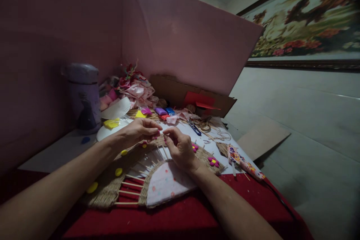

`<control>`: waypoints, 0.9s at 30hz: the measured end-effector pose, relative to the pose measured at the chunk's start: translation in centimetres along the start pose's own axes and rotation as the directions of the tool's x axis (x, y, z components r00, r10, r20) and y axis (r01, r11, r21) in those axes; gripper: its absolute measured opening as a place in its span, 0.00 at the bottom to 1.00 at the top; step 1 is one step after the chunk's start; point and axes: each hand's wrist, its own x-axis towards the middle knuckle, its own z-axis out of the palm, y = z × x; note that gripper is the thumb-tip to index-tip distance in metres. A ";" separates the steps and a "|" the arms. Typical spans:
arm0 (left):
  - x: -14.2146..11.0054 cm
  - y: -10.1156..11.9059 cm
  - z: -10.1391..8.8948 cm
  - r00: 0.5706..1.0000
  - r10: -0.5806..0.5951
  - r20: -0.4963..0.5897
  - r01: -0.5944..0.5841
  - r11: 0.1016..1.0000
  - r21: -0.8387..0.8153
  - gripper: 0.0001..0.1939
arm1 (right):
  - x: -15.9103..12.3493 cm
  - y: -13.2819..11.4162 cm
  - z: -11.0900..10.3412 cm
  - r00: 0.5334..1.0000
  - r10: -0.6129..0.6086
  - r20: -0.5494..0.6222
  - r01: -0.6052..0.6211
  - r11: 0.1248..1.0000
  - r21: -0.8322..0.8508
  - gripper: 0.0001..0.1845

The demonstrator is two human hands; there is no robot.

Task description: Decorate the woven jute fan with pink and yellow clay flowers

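Observation:
My left hand (pixel 142 129) pinches a small piece of magenta clay (pixel 156 134) at its fingertips. Close beside it, my right hand (pixel 180 146) has its thumb and fingers drawn together; whatever lies between them is too small to make out. Both hands hover over the upper part of a fan (pixel 108 189) of woven twine and thin sticks. Its inner panel (pixel 168 183) is white cloth with red spots. Yellow clay discs (pixel 92 187) dot the fan's left side. On the right side sits a magenta flower (pixel 213 162) with a yellow centre, with another partly behind my right hand.
A purple flask (pixel 84 97) stands at the left by pink boards. Behind the fan lie packets of coloured clay (pixel 161 111), a blue-handled cutter (pixel 195 128), twine (pixel 208 123) and a heap of pink cloth (pixel 139 92). A flower-patterned glue gun (pixel 244 163) with a cord rests at the right edge.

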 end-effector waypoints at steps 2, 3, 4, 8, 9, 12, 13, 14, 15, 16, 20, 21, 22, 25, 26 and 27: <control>0.1 -0.1 0.0 1.000 0.010 -0.005 -0.010 1.000 0.024 0.10 | 0.0 -0.1 0.0 1.000 -0.001 0.011 0.001 1.000 -0.002 0.08; 0.1 -0.2 0.0 1.000 0.016 -0.003 -0.016 0.999 0.050 0.10 | 0.0 -0.1 0.0 1.000 -0.001 0.014 0.001 1.000 -0.003 0.08; 0.1 -0.2 0.0 1.000 0.022 0.000 -0.022 0.997 0.076 0.10 | 0.0 -0.1 0.1 1.000 -0.001 0.017 0.001 1.000 -0.004 0.09; 0.1 0.0 0.2 0.999 0.032 -0.003 -0.032 0.997 0.072 0.09 | 0.0 -0.1 0.1 1.000 -0.012 0.022 0.013 1.000 -0.011 0.08; 0.1 0.1 0.3 0.999 0.030 -0.014 -0.030 0.998 0.050 0.09 | 0.0 0.0 0.1 1.000 -0.016 0.024 0.017 1.000 -0.015 0.07; 0.0 0.3 0.3 0.999 0.003 -0.053 -0.003 1.000 -0.004 0.10 | -0.1 0.0 0.2 1.000 -0.015 0.021 0.015 0.999 -0.030 0.07; 0.0 0.3 0.3 0.998 -0.010 -0.056 0.009 1.000 -0.010 0.12 | -0.1 0.1 0.2 1.000 -0.010 0.020 0.011 0.999 -0.033 0.07; 0.0 0.3 0.3 0.998 -0.020 -0.052 0.019 1.000 -0.013 0.13 | -0.1 0.1 0.3 1.000 -0.005 0.020 0.006 0.999 -0.033 0.08; 0.0 0.2 0.2 0.999 -0.024 -0.043 0.024 1.000 -0.011 0.13 | -0.1 0.1 0.3 1.000 -0.002 0.018 0.002 0.999 -0.033 0.08; 0.0 0.2 0.2 0.999 -0.021 -0.029 0.021 1.000 -0.007 0.14 | -0.1 0.1 0.3 1.000 0.000 0.017 0.000 0.999 -0.032 0.09; 0.1 0.1 0.0 1.000 0.016 0.001 -0.016 0.999 0.041 0.13 | -0.1 0.2 0.4 1.000 -0.008 0.015 0.008 1.000 -0.027 0.09; 0.1 0.1 0.0 1.000 0.024 0.008 -0.024 0.998 0.065 0.13 | -0.1 0.2 0.4 1.000 -0.008 0.016 0.009 1.000 -0.025 0.09; 0.1 0.1 0.0 0.999 0.028 0.016 -0.030 0.996 0.089 0.12 | -0.1 0.2 0.4 1.000 -0.008 0.018 0.009 1.000 -0.023 0.09; 0.0 0.1 0.1 0.998 0.044 0.039 -0.050 0.988 0.145 0.13 | -0.1 0.2 0.4 1.000 -0.008 0.030 0.008 1.000 -0.012 0.09; 0.0 0.1 0.2 0.998 0.055 0.037 -0.060 0.986 0.157 0.12 | -0.1 0.2 0.5 0.999 -0.010 0.037 0.010 1.000 -0.007 0.09; 0.0 0.1 0.3 0.997 0.065 0.036 -0.070 0.984 0.166 0.12 | -0.1 0.2 0.5 0.999 -0.013 0.043 0.013 1.000 -0.003 0.09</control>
